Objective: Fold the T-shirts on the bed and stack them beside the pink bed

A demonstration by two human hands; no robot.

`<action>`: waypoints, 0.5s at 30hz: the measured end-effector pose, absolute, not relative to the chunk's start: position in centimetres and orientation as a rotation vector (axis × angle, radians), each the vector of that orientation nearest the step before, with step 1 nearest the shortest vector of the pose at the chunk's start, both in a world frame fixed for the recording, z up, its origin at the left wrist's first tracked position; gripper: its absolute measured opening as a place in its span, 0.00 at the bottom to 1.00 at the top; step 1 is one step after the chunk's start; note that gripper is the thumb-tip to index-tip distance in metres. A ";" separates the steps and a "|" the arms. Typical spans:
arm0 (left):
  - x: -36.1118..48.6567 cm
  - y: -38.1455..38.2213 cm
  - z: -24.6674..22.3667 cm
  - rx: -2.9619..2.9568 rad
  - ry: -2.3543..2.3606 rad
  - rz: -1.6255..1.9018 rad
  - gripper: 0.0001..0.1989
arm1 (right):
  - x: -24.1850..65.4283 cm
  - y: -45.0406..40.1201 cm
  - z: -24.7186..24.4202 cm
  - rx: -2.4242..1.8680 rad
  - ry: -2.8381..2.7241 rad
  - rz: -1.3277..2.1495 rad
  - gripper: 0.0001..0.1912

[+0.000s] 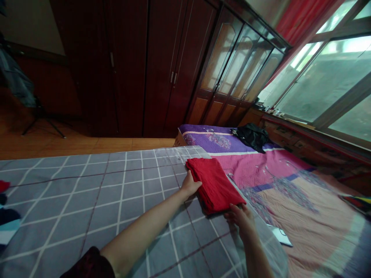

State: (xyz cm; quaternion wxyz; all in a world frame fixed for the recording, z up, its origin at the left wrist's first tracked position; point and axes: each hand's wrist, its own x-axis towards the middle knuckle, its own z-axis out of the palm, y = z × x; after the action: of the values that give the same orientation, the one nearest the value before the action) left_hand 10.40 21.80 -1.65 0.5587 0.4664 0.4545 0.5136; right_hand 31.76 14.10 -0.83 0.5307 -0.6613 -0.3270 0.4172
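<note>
Red cloth (216,187), just one, folded into a flat rectangle and lying on one gray checked sheet (130,200). Long axis running from near to far at a slant: far short edge set to the left, near short edge to the right. Two hands in contact with the cloth. Left hand (191,186) at the cloth's left long edge, thumb laid over the top, other fingers partly hidden. Right hand (242,218) at the cloth's near right corner, fingertips against it. For both, impossible to tell whether grasping the cloth or merely pressing on it. To the right of the cloth, one patterned bedspread (261,166); on it, nearer than the cloth, one pale flat object (280,236), and, farther off than the cloth, one black garment (252,136) in a heap. Well left of the cloth, one striped garment (8,227), partly cut off.
</note>
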 end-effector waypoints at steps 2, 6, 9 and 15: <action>8.7 20.2 -1.6 1.169 1.141 1.155 0.37 | 32.0 13.4 0.3 -1.860 -0.923 0.701 0.30; 4.4 15.6 -1.2 1.291 1.203 1.007 0.38 | 30.7 14.2 3.1 -2.109 -1.381 -0.022 0.37; 1.0 11.6 -0.3 1.454 1.201 0.828 0.36 | 27.7 17.9 4.5 -1.884 -1.693 -0.187 0.39; -6.5 4.7 1.3 1.525 1.209 0.842 0.31 | 21.9 25.8 1.8 -2.092 -1.999 -0.006 0.43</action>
State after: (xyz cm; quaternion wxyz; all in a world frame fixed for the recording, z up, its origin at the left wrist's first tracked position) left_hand -6.52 4.70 1.25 0.4887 0.6274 0.4974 0.3466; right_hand 21.87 25.82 1.84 0.1234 -0.7175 -0.6856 -0.0019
